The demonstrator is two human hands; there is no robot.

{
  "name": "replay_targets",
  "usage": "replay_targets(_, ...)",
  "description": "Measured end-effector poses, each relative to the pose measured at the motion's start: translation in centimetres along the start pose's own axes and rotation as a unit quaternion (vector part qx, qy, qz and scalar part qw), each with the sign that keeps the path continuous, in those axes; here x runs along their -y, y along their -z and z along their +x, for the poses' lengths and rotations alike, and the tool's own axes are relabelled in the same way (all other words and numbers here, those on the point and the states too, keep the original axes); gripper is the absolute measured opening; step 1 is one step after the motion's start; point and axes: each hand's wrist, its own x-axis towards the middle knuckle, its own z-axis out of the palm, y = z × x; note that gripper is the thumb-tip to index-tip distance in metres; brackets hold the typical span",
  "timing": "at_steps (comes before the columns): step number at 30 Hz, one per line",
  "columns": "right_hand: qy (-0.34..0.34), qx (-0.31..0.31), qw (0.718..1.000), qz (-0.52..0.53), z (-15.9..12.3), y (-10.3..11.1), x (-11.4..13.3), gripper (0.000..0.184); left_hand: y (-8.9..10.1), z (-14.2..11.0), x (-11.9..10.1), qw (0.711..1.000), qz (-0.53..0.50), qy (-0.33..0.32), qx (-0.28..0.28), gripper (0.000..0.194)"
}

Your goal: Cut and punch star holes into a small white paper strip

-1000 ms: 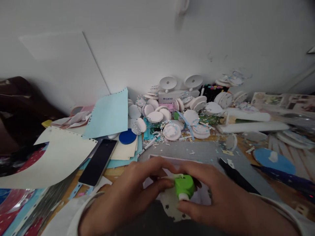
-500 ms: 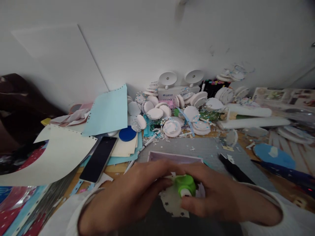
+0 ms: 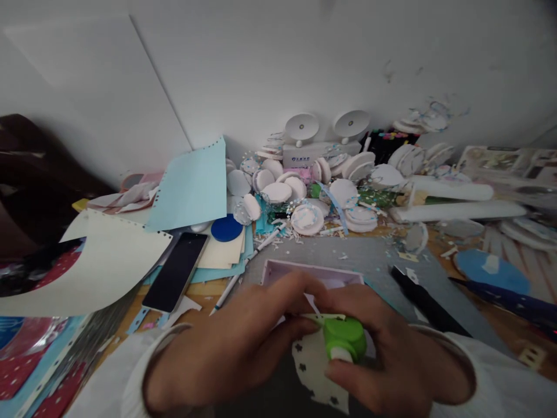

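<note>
My right hand is wrapped round a green paper punch, thumb against its white lever. A cream sheet of paper with several star-shaped holes runs into the punch. My left hand pinches that sheet's upper left part between thumb and fingers. Just beyond my hands lies a shallow pale pink box, partly hidden by my fingers.
A phone and a blue disc lie on the left. White round pieces are heaped against the wall. A black cutter knife rests at right on a grey mat. A white-and-teal pen lies near the box.
The punch and the paper have shifted slightly right and toward me in the view, turning a little. Both hands keep their hold. The camera view has tilted slightly.
</note>
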Motion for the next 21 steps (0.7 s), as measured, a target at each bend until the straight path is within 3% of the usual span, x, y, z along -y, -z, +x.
replay_targets(8, 0.004, -0.012, 1.0, -0.012, -0.2, -0.3, -0.6, 0.003, 0.1, 0.3, -0.2, 1.0, -0.024, 0.003, -0.015, 0.018)
replay_targets(12, -0.011, 0.008, 1.0, -0.016, -0.6, -0.4, -0.9, 0.008, 0.0, 0.2, -0.1, 0.999, -0.022, 0.023, -0.015, 0.014)
replay_targets(16, -0.029, 0.016, 0.999, -0.028, -0.8, -0.7, -1.1, 0.014, -0.2, 0.5, 0.0, 0.999, -0.036, 0.004, -0.018, 0.013)
replay_targets(21, -0.011, 0.014, 1.0, -0.013, -0.7, -0.7, -1.0, 0.018, 0.0, 0.6, -0.3, 0.998, -0.061, 0.003, -0.004, 0.014)
